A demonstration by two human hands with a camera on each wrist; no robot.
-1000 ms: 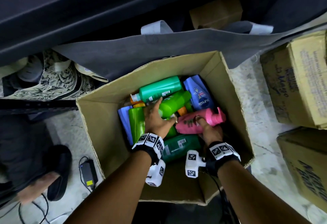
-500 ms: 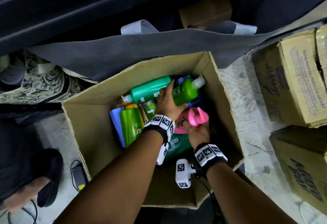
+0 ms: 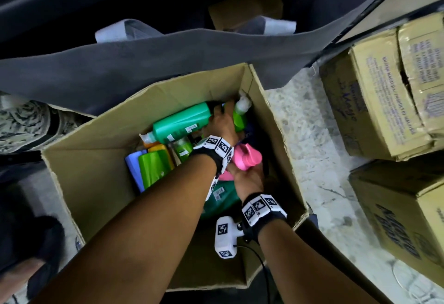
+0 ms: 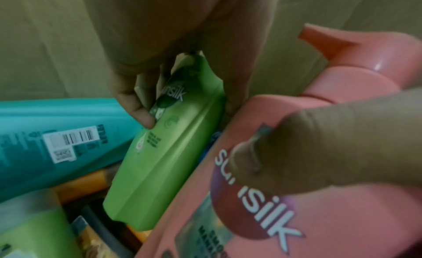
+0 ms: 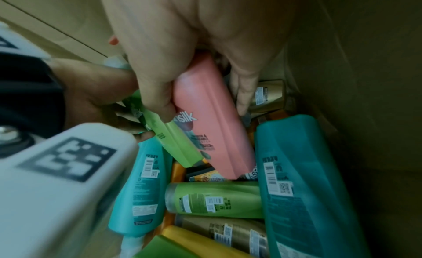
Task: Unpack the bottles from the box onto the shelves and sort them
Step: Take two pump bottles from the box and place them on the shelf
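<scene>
An open cardboard box [image 3: 101, 183] on the floor holds several bottles. My left hand [image 3: 222, 123] grips a light green Sunsilk bottle [image 3: 239, 117] [image 4: 164, 150] near its white cap, lifted with the cap toward the box's far right corner. My right hand [image 3: 247, 178] grips a pink Sunsilk bottle [image 3: 246, 158] [image 5: 212, 121] just below the left wrist, its cap pointing up. A teal-green bottle [image 3: 182, 123] [image 4: 45, 139], another green bottle [image 3: 153, 169], a dark green one [image 3: 221, 195], orange and gold ones lie underneath.
Grey cloth [image 3: 144, 63] hangs from the dark shelf behind the box. Closed cartons [image 3: 389, 92] [image 3: 408, 219] stand on the marble floor at the right. A foot in a black sandal [image 3: 45, 253] is at the lower left.
My left hand has lifted the light green bottle and swung it toward the box's far right corner. My right hand has tilted the pink bottle up from lying flat and raised it.
</scene>
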